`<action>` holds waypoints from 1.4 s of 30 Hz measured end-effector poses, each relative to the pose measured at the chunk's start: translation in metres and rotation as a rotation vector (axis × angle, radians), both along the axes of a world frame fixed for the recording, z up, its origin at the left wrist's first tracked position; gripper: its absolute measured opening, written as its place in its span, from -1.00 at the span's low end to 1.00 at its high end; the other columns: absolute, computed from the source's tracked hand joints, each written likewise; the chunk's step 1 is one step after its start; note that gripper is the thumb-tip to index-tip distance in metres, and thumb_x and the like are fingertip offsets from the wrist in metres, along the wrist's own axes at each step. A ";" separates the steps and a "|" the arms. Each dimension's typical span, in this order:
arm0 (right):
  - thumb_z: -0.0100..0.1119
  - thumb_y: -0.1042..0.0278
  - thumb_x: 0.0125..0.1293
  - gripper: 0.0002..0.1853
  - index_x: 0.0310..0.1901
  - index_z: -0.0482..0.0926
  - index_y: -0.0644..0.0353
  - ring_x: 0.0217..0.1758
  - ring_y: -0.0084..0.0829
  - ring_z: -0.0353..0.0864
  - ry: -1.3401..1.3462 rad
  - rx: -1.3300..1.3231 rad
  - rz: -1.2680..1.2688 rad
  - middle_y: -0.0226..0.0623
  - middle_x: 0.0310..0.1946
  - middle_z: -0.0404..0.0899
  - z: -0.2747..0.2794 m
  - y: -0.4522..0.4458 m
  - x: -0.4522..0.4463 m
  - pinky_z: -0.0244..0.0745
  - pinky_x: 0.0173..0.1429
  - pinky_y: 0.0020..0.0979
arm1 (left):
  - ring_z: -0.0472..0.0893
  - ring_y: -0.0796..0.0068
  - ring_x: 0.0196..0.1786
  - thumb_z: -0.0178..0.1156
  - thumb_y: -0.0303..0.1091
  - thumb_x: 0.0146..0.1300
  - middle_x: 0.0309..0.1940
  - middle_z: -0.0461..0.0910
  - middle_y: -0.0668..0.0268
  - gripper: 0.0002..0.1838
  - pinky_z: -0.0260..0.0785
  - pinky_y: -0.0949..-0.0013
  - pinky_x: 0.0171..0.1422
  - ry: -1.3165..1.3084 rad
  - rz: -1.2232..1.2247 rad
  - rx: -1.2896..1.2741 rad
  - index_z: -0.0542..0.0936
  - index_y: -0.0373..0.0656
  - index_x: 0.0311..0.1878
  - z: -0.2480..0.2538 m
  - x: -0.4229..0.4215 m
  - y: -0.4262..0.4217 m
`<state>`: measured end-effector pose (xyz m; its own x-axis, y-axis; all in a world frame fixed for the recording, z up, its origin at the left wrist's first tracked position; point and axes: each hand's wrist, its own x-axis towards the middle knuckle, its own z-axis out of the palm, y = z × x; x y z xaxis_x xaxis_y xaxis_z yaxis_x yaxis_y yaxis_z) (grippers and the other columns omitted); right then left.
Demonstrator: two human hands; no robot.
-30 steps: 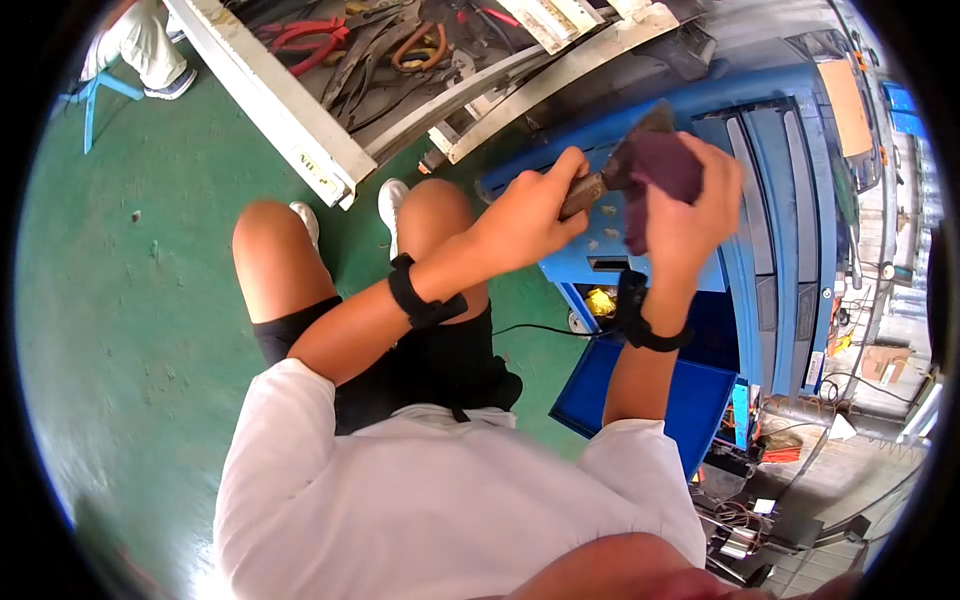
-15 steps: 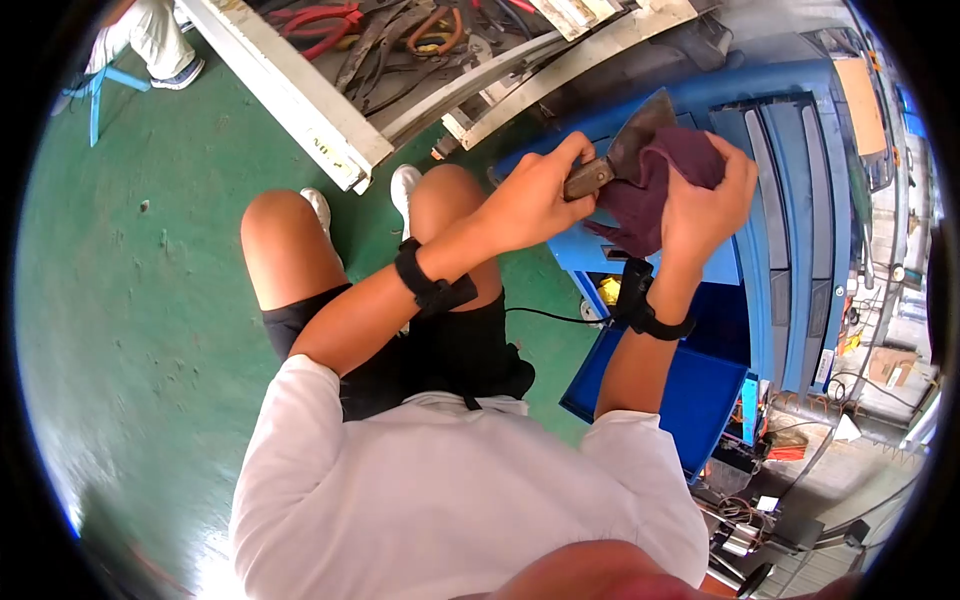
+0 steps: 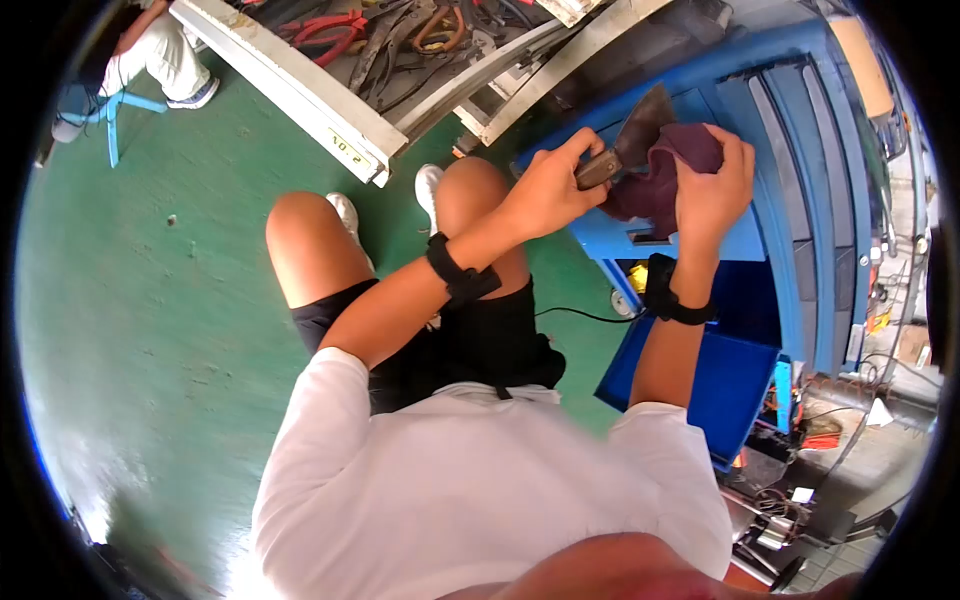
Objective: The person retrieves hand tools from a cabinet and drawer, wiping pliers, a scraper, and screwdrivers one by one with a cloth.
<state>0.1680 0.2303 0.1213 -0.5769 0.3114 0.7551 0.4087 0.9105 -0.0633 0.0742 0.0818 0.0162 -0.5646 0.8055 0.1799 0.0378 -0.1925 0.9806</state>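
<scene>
My left hand (image 3: 553, 192) is closed around the brown handle of a putty knife (image 3: 640, 128), whose wide grey blade points up and to the right. A dark maroon cloth (image 3: 655, 185) is bunched in my right hand (image 3: 716, 190), with the fingers curled over it. The cloth lies against the lower right side of the blade and hides part of it. Both hands are above a blue cabinet, close to each other. Black straps circle both wrists.
An open pale drawer (image 3: 290, 90) at the top holds pliers (image 3: 330, 35) and other hand tools. The blue cabinet (image 3: 790, 170) stands on the right, with an open blue drawer or door (image 3: 690, 390) below. Another person's leg (image 3: 165, 65) shows beside a blue stool (image 3: 125, 105) at upper left.
The view has shifted slightly, so most things sit further right. The cloth is bunched more tightly, and its hanging end no longer shows. Both hands keep their hold.
</scene>
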 end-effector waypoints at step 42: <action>0.57 0.43 -0.07 -0.58 -0.12 0.65 0.11 -0.12 -0.04 0.65 0.079 -0.075 0.048 -0.21 -0.19 0.59 -0.013 0.001 0.002 0.57 -0.06 -0.20 | 0.62 0.14 -0.49 0.35 -0.47 0.18 -0.55 0.56 0.04 -0.57 0.41 0.18 -0.34 0.238 0.022 -0.023 0.41 -0.13 0.08 0.001 -0.012 -0.008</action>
<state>0.1702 0.2317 0.1084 -0.5320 0.3423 0.7745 0.3559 0.9203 -0.1623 0.0618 0.0735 0.0170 -0.5261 0.7987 0.2921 0.2724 -0.1671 0.9476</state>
